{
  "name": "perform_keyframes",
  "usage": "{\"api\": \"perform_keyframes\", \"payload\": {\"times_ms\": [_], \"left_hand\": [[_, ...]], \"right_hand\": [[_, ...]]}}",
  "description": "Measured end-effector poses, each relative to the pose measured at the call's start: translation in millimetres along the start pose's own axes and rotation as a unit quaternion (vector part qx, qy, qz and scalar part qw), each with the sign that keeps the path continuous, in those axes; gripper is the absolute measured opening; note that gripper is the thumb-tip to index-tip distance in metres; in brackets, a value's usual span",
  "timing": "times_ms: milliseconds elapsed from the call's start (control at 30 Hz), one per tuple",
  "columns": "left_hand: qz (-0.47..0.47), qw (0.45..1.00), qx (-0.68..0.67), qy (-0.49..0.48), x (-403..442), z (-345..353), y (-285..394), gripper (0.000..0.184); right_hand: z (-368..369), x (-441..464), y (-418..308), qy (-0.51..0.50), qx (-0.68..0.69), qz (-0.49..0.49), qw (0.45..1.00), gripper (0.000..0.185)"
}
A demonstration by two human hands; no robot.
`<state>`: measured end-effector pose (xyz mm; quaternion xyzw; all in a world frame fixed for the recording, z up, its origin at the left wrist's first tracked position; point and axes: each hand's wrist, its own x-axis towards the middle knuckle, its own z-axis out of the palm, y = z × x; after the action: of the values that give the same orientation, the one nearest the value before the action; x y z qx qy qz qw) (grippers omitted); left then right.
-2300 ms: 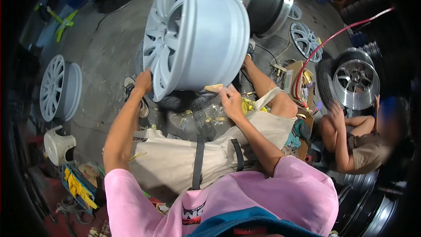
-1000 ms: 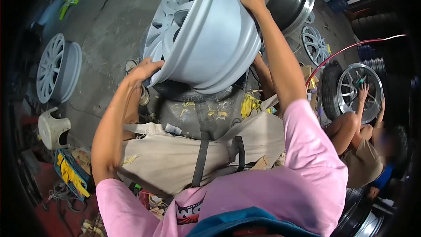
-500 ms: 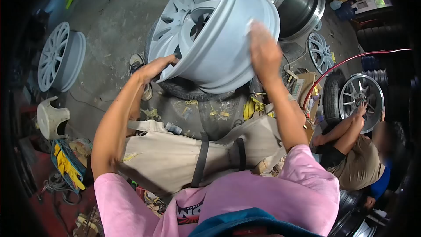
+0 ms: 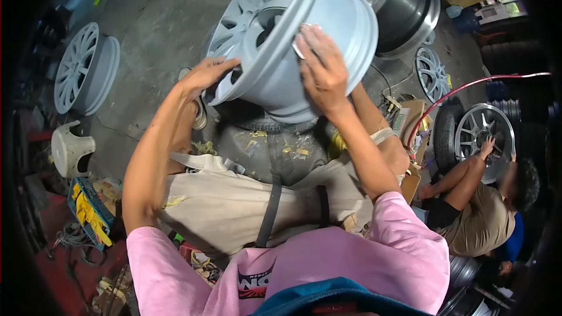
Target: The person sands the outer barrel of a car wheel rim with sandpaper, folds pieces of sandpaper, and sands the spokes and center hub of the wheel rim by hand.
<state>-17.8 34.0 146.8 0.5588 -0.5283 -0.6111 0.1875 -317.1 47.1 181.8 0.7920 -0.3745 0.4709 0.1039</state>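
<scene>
Pale wheel [image 4: 348, 29] tilted between two hands

Left hand [image 4: 208, 76] hooks its fingers over the wheel's front lip, at a spoke opening. Right hand [image 4: 322, 70] presses one white pad [image 4: 299, 47] to the barrel, just behind that lip, fingers extended and close together. The wheel sits above one tyre [image 4: 263, 127]. Beyond its far rim, one dark polished wheel [image 4: 401, 9] crowds the right; bare floor [image 4: 155, 41] opens leftward, reaching one pale spoked wheel [image 4: 76, 67]. One white stool [image 4: 70, 149] stands nearer. One co-worker [image 4: 480, 219] sits at right, beside one silver-spoked wheel [image 4: 486, 134].
</scene>
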Motion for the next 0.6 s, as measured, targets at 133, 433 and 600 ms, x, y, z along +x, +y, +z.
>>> {"api": "perform_keyframes", "payload": {"times_ms": [133, 433, 600], "left_hand": [[-0.015, 0.999, -0.034, 0.017, -4.9, -3.7, 8.7, 0.037], [-0.035, 0.966, 0.237, 0.095, -6.0, -7.8, 24.0, 0.060], [-0.024, 0.962, 0.251, 0.105, -8.7, -6.9, 22.6, 0.065]], "right_hand": [[-4.3, 44.0, 65.0, -0.027, -0.043, 0.165, 0.985, 0.028], [52.8, 113.3, 100.6, 0.025, 0.211, 0.302, 0.929, 0.034], [27.1, 6.0, -41.3, 0.076, 0.026, 0.028, 0.996, 0.032]]}}
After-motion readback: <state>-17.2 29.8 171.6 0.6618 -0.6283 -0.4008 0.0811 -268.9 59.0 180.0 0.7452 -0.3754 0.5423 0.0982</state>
